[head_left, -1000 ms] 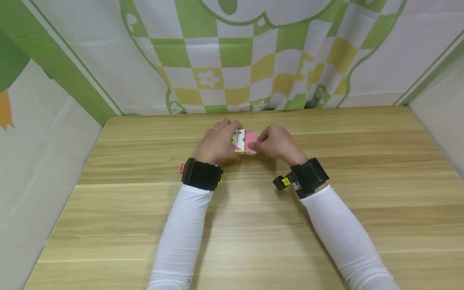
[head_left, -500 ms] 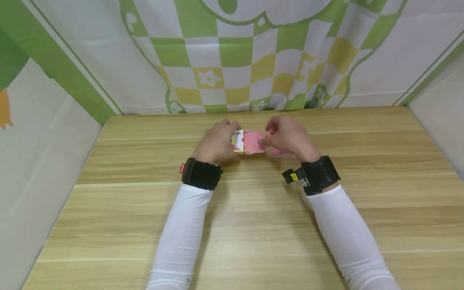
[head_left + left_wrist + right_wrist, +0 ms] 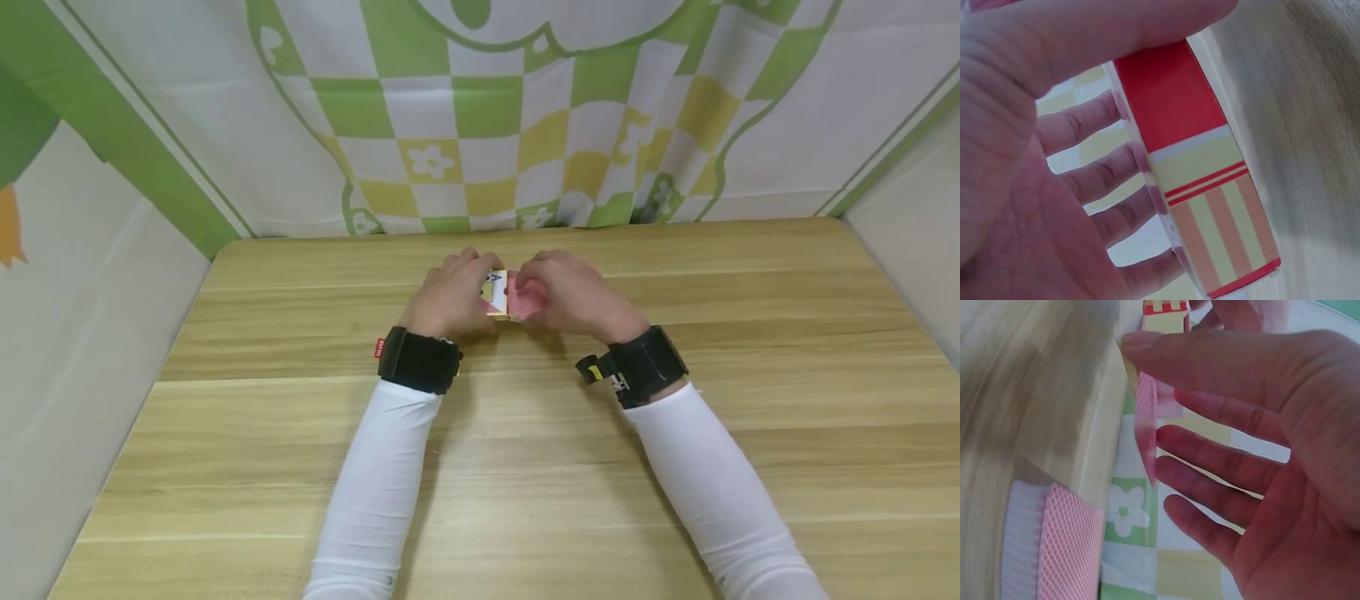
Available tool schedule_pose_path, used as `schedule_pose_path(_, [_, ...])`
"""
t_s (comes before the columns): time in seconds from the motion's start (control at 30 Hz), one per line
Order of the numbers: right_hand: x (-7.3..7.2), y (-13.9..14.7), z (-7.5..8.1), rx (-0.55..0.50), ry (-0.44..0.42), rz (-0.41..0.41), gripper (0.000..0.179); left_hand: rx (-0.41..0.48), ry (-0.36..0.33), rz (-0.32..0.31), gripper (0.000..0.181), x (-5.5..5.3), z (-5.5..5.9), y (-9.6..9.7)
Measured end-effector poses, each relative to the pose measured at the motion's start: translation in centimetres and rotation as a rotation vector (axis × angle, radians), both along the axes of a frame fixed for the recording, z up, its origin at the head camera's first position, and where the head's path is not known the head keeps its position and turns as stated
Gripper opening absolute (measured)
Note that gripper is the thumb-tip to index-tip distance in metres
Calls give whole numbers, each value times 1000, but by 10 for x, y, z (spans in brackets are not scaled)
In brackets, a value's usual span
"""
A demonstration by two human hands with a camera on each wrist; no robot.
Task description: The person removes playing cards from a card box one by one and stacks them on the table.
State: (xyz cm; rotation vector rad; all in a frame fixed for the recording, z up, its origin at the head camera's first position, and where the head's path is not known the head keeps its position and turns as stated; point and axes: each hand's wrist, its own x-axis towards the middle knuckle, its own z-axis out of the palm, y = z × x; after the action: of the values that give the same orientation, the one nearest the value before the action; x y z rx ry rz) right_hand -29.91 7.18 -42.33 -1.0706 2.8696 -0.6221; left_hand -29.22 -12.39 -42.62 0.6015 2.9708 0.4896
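Note:
My left hand [image 3: 447,293] grips a playing-card box [image 3: 496,292] lengthwise, thumb along the near side and fingers along the far side. In the left wrist view, the narrow side of the box [image 3: 1210,187] shows red, cream and orange stripes. Red-patterned playing cards [image 3: 525,298] stick out of its right end. Around these cards my right hand [image 3: 581,296] has its thumb and index finger on opposite sides, pinching them at the box mouth. In the right wrist view the protruding cards [image 3: 1145,419] look blurred, and the other fingers stretch out beside them.
A stack of red-patterned cards [image 3: 1071,544] lies on the wooden table [image 3: 510,467] below my right hand, mostly hidden in the head view. A green, white and yellow checked curtain [image 3: 487,150] hangs behind the table's back edge.
My right hand moved right off the protruding cards, over the stack, then came back left onto them. The cards came further out of the box. The left hand stayed put.

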Motion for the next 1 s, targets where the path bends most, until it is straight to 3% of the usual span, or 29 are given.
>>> schedule_pose_path(0.57, [0, 8, 4, 51, -81, -49, 42, 21, -15, -6, 73, 0, 1, 1])
schedule_pose_path(0.83, [0, 23, 15, 112, -175, -76, 49, 35, -39, 21, 75, 0, 1, -4])
schedule_pose_path(1.0, [0, 34, 21, 77, -220, -123, 54, 32, -48, 24, 76, 0, 0, -5])
